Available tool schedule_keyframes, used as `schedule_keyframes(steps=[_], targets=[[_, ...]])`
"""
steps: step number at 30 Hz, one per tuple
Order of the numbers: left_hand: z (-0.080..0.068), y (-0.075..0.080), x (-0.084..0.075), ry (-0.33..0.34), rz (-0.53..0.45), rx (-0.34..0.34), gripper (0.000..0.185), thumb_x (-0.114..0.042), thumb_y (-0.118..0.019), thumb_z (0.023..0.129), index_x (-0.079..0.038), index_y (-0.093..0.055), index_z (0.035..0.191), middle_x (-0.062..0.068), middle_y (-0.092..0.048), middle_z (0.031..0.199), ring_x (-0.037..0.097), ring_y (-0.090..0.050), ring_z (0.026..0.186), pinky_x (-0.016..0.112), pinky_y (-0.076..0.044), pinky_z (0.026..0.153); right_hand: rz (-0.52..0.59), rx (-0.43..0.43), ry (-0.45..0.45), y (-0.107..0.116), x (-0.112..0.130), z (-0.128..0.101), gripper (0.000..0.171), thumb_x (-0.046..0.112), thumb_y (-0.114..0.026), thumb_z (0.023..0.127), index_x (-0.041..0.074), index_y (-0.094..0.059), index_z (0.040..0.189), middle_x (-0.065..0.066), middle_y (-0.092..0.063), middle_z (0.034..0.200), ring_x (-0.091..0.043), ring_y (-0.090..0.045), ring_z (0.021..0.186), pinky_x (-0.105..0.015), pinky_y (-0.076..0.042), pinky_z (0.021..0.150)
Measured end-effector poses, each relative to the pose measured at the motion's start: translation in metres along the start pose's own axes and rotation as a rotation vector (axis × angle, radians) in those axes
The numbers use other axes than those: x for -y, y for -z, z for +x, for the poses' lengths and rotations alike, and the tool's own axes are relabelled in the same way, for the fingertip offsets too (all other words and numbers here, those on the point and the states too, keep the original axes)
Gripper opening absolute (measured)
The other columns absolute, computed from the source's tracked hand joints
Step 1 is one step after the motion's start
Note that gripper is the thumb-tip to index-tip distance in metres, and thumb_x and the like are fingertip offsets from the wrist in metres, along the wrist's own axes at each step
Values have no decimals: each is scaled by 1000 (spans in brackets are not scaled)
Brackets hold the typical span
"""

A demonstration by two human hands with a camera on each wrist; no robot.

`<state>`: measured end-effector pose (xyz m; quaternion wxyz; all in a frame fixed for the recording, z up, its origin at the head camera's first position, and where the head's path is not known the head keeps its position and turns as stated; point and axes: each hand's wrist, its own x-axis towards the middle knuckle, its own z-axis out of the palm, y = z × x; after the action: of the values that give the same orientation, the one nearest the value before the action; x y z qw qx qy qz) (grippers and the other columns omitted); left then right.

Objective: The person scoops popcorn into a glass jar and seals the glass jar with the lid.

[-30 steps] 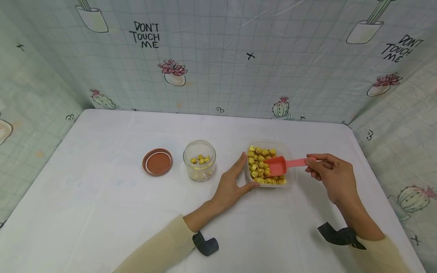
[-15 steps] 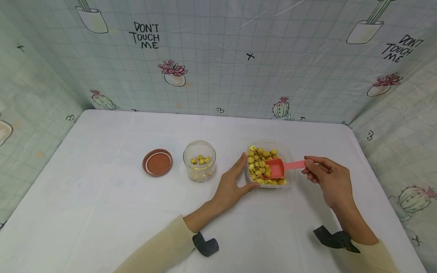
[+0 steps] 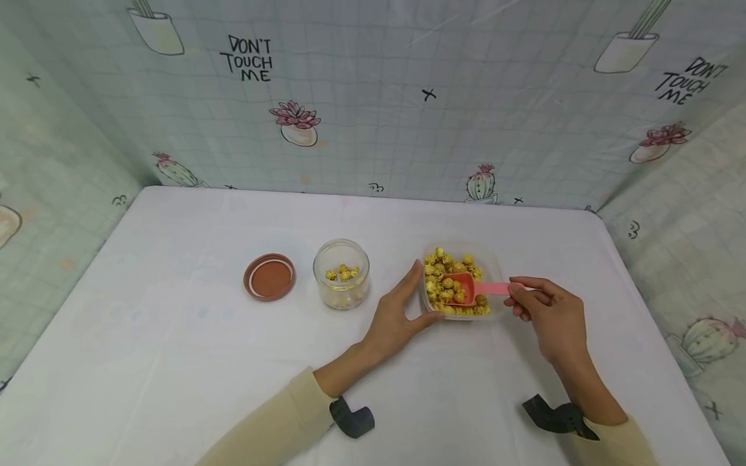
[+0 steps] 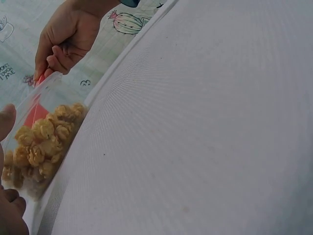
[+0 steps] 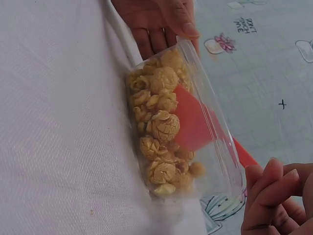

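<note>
My right hand point(image 3: 550, 317) pinches the handle of a pink-red plastic scoop point(image 3: 492, 288) between thumb and fingers. The scoop's bowl is sunk among yellow popcorn point(image 3: 437, 278), with a few pieces in it. This popcorn fills much of a clear plastic container point(image 3: 494, 265) at the right of the table. My left hand point(image 3: 393, 323) rests against the container's left side, fingers and thumb spread along its wall and near corner. In the right wrist view, the red scoop point(image 5: 193, 120) shows through the clear wall, and the left hand point(image 5: 154, 24) touches the far end.
A clear round jar point(image 3: 340, 294) with some popcorn inside stands open to the left of my left hand. Further left lies a brown round lid point(image 3: 270, 277). White cloth point(image 3: 175, 362) covers the table, and a printed curtain point(image 3: 373, 129) hangs behind it.
My right hand has moved left and a little nearer, pushing the scoop deeper into the popcorn; pieces now lie in its bowl. My left hand, jar and lid look unchanged.
</note>
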<state>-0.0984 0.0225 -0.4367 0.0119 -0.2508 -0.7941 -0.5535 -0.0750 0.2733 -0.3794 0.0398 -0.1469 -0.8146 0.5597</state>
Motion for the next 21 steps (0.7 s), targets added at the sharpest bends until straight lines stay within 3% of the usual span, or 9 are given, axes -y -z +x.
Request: schedule_keyframes(steps=[9,21], targets=[[1,0,0,3,7,1,88,-26,-76,83,0,-24,150,11,-21,155,16,-20,141,32,-23,113,126,13,-77,-2,-1,-3,46,28,-73,85,-4,-62,117,-7,-70,78,-18,-61,62,-19,-56,61],[1,-2,0,10,12,6,87,-26,-75,84,0,-25,149,11,-21,155,16,-20,141,31,-24,112,211,4,-172,-1,0,-7,49,28,-75,83,-5,-62,118,-7,-70,78,-14,-61,63,-20,-56,63]])
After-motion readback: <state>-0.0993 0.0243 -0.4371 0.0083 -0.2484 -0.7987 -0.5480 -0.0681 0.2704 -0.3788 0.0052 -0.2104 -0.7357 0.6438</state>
